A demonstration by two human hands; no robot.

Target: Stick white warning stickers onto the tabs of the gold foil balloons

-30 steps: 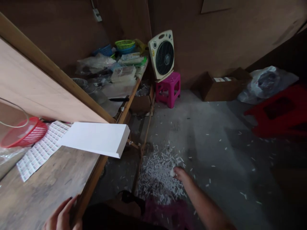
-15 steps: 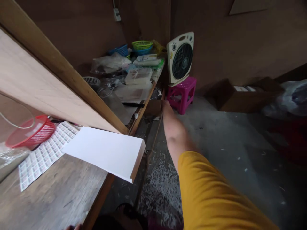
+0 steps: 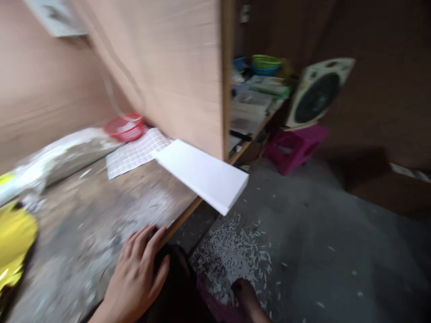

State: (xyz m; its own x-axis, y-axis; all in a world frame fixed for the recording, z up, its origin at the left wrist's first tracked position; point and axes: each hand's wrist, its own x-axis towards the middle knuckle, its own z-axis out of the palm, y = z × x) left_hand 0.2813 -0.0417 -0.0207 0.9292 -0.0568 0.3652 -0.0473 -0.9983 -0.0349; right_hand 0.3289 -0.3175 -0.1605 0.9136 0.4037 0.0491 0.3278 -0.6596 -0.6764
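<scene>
My left hand [image 3: 136, 273] lies flat on the front edge of the wooden bench [image 3: 84, 224], fingers stretched out and holding nothing. My right hand [image 3: 245, 290] is low at the bottom of the head view, at the near edge of a pile of small white scraps [image 3: 232, 251] on the concrete floor; it is dark and blurred, so its fingers do not show. A white flat board [image 3: 202, 174] lies on the bench and sticks out over its edge, above the scraps.
A printed label sheet [image 3: 134, 151], a red basket [image 3: 126, 127], a long plastic bag [image 3: 57, 154] and yellow foil [image 3: 13, 237] lie on the bench. An upright wooden panel [image 3: 175, 67] divides it. A box fan [image 3: 316, 92] stands on a pink stool [image 3: 296, 146].
The view has swung left and is blurred. My right arm, stretched toward the pink stool half a second ago, has dropped back to the scrap pile. My left hand now lies further onto the bench.
</scene>
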